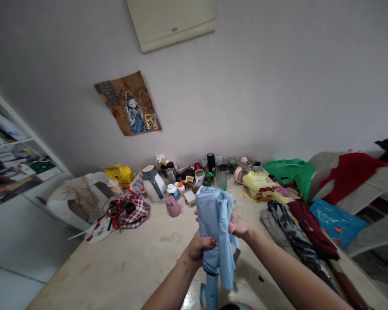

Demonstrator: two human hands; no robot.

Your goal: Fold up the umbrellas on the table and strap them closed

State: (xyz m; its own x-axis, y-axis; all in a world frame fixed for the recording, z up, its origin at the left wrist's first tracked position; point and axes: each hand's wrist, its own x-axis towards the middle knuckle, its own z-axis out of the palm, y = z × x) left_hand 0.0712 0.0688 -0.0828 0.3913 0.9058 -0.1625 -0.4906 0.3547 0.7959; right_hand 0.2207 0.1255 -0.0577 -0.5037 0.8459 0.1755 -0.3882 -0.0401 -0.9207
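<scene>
A light blue folded umbrella [215,224] stands upright above the table in front of me. My left hand [198,249] is wrapped round its lower canopy, thumb across the fabric. My right hand [238,225] grips the canopy from the right, a little higher up. The blue handle [211,289] with a strap hangs below my hands.
The beige table [132,258] holds a white kettle [154,185], jars, cups and bottles along the wall. Folded umbrellas [297,232] lie at right beside a yellow bag [261,187] and a green bag [291,170]. A checked cloth [132,211] lies at left, near a white chair [80,198].
</scene>
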